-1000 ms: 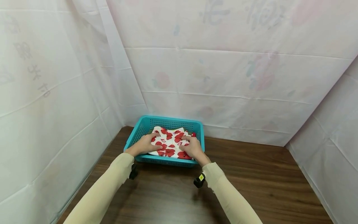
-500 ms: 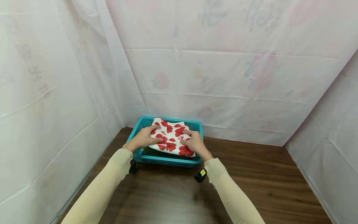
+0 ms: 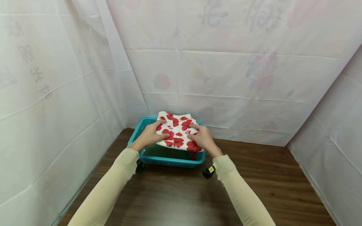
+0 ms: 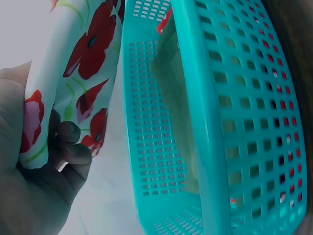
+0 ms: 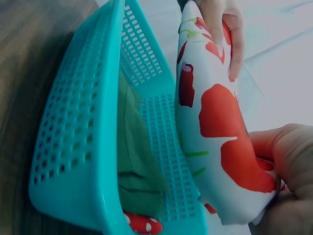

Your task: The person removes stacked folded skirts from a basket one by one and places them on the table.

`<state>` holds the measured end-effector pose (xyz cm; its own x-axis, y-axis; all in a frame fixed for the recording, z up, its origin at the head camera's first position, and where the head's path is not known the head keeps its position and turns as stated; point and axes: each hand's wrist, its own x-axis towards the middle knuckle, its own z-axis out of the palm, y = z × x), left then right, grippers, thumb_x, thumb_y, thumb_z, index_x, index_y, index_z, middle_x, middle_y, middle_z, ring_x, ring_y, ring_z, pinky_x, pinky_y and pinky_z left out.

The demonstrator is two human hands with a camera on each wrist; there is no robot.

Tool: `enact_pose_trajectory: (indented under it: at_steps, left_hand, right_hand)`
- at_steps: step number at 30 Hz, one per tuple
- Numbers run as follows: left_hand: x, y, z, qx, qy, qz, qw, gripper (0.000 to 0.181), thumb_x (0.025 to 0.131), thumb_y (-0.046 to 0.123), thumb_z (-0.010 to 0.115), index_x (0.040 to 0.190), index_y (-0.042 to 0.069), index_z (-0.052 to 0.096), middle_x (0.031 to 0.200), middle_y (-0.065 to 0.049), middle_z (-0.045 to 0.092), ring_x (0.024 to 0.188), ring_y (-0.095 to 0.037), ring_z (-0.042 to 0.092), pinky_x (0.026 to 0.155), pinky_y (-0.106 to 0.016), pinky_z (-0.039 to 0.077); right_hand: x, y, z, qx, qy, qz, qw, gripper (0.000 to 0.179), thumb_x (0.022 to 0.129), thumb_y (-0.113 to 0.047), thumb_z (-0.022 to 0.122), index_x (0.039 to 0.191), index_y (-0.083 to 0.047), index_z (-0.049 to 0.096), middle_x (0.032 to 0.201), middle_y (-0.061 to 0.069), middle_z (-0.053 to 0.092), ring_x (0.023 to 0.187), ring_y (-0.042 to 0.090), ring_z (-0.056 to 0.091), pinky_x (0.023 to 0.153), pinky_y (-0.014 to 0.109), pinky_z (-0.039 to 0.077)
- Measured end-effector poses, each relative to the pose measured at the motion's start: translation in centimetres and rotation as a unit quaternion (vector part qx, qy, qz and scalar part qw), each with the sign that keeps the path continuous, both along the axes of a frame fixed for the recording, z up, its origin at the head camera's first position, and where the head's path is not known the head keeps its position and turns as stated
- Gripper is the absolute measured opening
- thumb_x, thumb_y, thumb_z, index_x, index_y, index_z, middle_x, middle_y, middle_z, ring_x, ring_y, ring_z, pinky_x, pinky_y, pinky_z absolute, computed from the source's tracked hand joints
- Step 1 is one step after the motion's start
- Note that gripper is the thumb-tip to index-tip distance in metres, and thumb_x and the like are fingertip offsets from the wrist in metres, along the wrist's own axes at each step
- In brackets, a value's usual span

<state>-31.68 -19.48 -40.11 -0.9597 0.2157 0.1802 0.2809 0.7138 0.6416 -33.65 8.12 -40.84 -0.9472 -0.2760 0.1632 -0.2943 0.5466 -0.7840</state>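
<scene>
Lifted clear of the perforated turquoise plastic basket (image 3: 167,160) since a second ago, the folded white cloth with red poppy print (image 3: 178,131) now hangs above the basket's rim instead of lying inside it. Both hands have risen with it. The left hand (image 3: 149,135) grips the cloth's left edge, thumb on top and fingers (image 4: 73,142) curled under the fold; the right hand (image 3: 204,140) pinches the right edge the same way, thumb over and fingers beneath. The cloth stays flat and folded between them, tilted a little toward the person.

Inside the basket a dark green folded fabric (image 5: 134,161) lies on the bottom, with a scrap of red-and-white spotted fabric (image 5: 144,223) at the near corner. The basket sits at the far left corner of the dark wooden worktop (image 3: 254,175), near the white sheeting.

Judging by this, the lift-out step is under way; the next move calls for carrying the bundle toward the bare worktop while keeping both grips even so the folds do not slip open.
</scene>
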Motion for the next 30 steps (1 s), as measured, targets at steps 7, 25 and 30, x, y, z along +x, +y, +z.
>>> enact_pose_trajectory:
  at_steps: [7, 25, 30]
  left_hand:
    - [0.0, 1.9, -0.3, 0.017, 0.031, 0.017, 0.9992, 0.075, 0.090, 0.039, 0.079, 0.154, 0.016, 0.046, 0.146, -0.017, 0.056, 0.124, -0.034, 0.058, 0.101, -0.053, 0.054]
    - [-1.2, 10.9, -0.8, 0.045, 0.035, -0.030, 0.9979, 0.083, 0.092, 0.040, 0.078, 0.159, 0.018, 0.036, 0.153, -0.012, 0.051, 0.134, -0.031, 0.052, 0.109, -0.052, 0.050]
    - [-1.0, 13.1, -0.4, 0.043, 0.033, -0.037, 0.9978, 0.084, 0.092, 0.040, 0.077, 0.160, 0.018, 0.034, 0.154, -0.011, 0.050, 0.136, -0.030, 0.050, 0.110, -0.051, 0.049]
  right_hand:
    - [-0.2, 2.1, 0.8, -0.007, 0.035, 0.011, 0.9993, 0.053, 0.096, -0.021, 0.074, 0.146, -0.013, 0.059, 0.144, 0.016, 0.059, 0.100, 0.027, 0.063, 0.080, 0.032, 0.054]
    - [0.5, 11.0, 1.0, 0.027, 0.090, -0.038, 0.9949, 0.053, 0.096, -0.016, 0.074, 0.145, -0.006, 0.059, 0.148, 0.024, 0.055, 0.131, 0.040, 0.054, 0.105, 0.056, 0.050]
    - [0.7, 12.9, 0.8, 0.044, 0.104, -0.044, 0.9927, 0.053, 0.096, -0.016, 0.074, 0.145, -0.006, 0.059, 0.147, 0.027, 0.055, 0.119, 0.039, 0.058, 0.096, 0.051, 0.053]
